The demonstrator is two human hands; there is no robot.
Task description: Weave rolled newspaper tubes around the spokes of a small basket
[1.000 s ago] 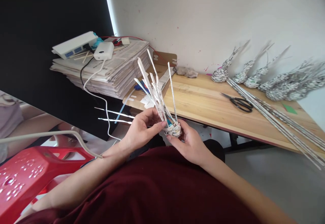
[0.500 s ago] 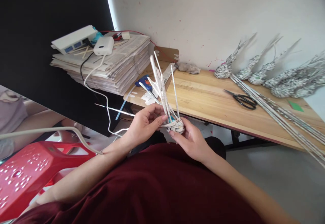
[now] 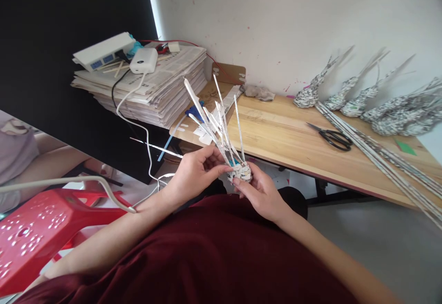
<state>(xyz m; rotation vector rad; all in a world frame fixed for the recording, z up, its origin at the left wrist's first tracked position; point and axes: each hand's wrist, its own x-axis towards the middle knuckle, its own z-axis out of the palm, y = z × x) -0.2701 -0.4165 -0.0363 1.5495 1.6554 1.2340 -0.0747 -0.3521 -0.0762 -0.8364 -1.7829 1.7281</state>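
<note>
A small woven base of rolled newspaper (image 3: 241,172) is held in front of my body, with several paper sticks (image 3: 221,127) rising from it and something blue inside. My right hand (image 3: 260,191) wraps around its right side, thumb on the near wall. On the left rim, my left hand (image 3: 200,170) pinches a flattened paper strip between thumb and fingers, pressing it against the weave. A long thin paper stick (image 3: 155,146) sticks out to the left behind that hand.
On the wooden table (image 3: 276,134) lie black scissors (image 3: 333,138), long paper sticks (image 3: 380,157) and several woven newspaper pieces (image 3: 357,99). A newspaper stack (image 3: 148,97) carries a power strip (image 3: 103,51). A cable (image 3: 103,184) crosses near my left forearm, above a red stool (image 3: 44,230). Another person's legs (image 3: 31,161) show left.
My left hand has moved slightly right, closer to the rim, bringing the strip against the weave. A thick upright stick now leans further left. My right hand keeps its hold.
</note>
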